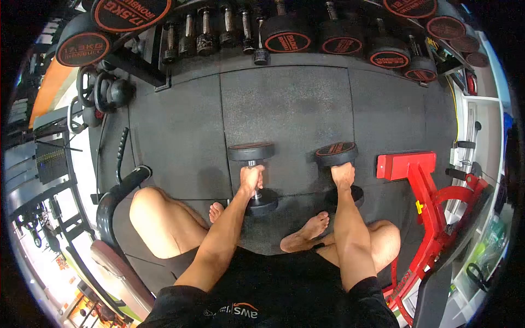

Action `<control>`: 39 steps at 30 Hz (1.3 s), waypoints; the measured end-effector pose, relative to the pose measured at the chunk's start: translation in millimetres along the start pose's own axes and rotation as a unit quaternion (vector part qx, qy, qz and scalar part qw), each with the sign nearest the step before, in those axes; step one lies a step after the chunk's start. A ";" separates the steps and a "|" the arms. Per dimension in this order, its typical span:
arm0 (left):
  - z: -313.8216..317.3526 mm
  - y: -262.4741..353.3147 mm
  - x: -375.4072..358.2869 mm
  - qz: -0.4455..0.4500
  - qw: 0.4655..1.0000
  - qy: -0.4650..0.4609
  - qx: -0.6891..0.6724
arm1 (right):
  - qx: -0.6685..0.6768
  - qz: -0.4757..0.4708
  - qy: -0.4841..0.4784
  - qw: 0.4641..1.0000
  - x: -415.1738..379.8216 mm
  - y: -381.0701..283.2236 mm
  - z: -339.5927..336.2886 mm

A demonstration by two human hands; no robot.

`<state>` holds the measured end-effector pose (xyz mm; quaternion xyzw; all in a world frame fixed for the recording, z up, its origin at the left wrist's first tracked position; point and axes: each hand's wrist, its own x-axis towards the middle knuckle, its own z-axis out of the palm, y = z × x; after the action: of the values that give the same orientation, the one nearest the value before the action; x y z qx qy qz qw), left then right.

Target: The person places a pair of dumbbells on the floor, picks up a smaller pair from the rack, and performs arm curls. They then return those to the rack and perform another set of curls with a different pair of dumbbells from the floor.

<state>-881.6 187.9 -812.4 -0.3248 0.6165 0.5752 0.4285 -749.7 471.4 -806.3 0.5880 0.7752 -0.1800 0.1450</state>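
Observation:
My left hand (251, 179) is wrapped round the chrome handle of a dumbbell (251, 153) with round black heads. The far head has an orange-marked end, and the near head sits just below my wrist in view. In my right hand (343, 174) is a matching dumbbell (336, 155), its far head tipped so the orange lettering shows. My right forearm covers part of its near head. Both forearms reach forward between my bent knees, and my bare feet are close to the near heads.
Black rubber mats (287, 104) cover the floor. Ahead stands a rack of dumbbells (287, 41) in several sizes. Kettlebells (117, 93) sit at the far left. A red metal machine frame (418, 175) is close on my right, and a black curved bar (109, 202) on my left.

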 end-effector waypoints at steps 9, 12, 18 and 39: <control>11.7 -6.1 1.7 0.040 0.997 0.059 0.010 | 0.156 0.077 -0.192 0.966 15.6 4.6 18.5; 13.8 -5.4 -0.6 0.049 0.997 0.056 0.012 | 0.176 0.067 -0.204 0.961 1.1 -6.1 13.7; 7.9 -3.0 -4.4 0.046 0.998 0.051 0.012 | 0.276 0.040 -0.264 0.923 -18.7 -5.6 10.3; 11.7 -4.3 1.3 0.096 0.975 0.121 0.162 | 0.312 0.045 -0.421 0.851 -57.2 -32.5 44.5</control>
<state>-876.5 199.0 -815.1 -0.2574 0.7772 0.4626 0.3402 -765.2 394.3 -817.5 0.5047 0.5156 -0.6359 0.2740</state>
